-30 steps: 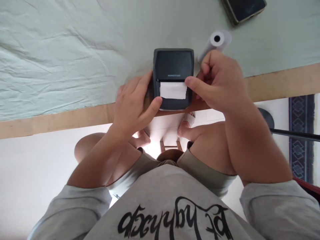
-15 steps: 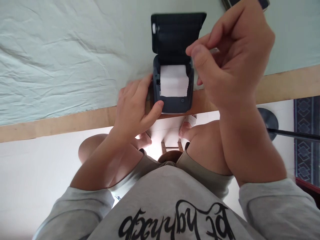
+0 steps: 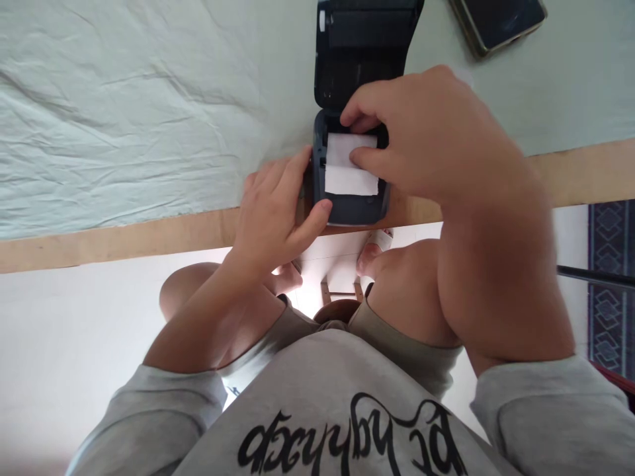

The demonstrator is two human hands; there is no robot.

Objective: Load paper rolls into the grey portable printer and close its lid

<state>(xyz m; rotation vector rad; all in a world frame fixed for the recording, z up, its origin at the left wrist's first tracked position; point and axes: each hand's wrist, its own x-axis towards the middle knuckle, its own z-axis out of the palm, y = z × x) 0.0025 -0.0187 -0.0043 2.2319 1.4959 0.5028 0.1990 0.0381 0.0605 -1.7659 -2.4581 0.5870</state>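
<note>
A small dark printer (image 3: 350,210) sits at the table's front edge with its black lid (image 3: 364,56) raised behind it. White paper (image 3: 350,180) lies in its compartment, the loose end toward the front. Against the printer's left side rests my left hand (image 3: 278,211), thumb on the front corner and fingers apart. My right hand (image 3: 421,132) reaches in from the right, its thumb on the paper and its fingers bent over the back of the compartment. Between thumb and fingers there is a gap.
A dark phone (image 3: 501,23) lies on the pale green cloth (image 3: 149,119) at the upper right. The wooden table edge (image 3: 124,237) runs across, with my legs and a stool below it. A patterned mat (image 3: 608,297) is on the floor at the right.
My right hand has come down from beside the lid onto the paper. The view has shifted slightly, showing more of the phone. My left hand stays at the printer's side.
</note>
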